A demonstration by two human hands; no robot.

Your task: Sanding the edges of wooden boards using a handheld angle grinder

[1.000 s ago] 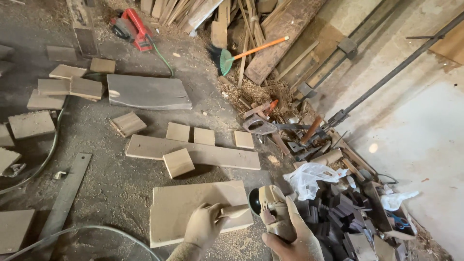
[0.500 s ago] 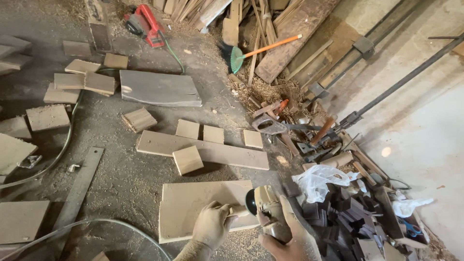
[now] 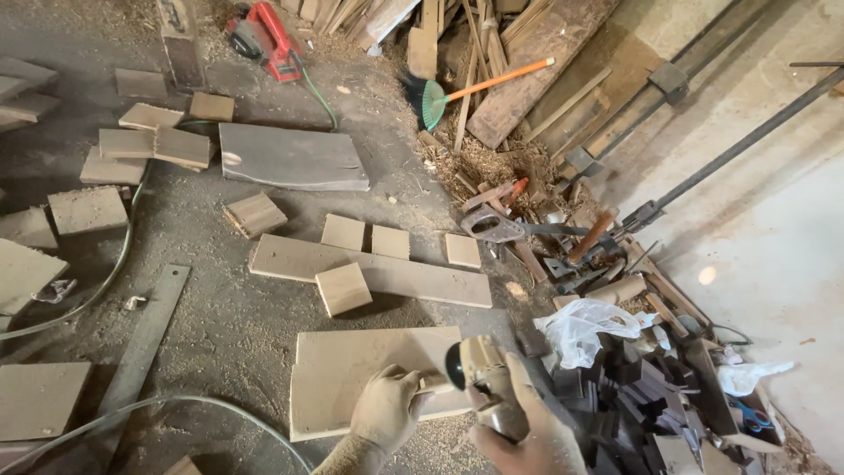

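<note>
Both hands grip the sander: left hand on its side handle, right hand around the body. It hangs above the board, not yet in contact.

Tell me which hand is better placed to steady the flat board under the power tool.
Left, probably: the left hand grips the side handle directly over the board; the right hand clasps the power tool body beyond its edge.
</note>
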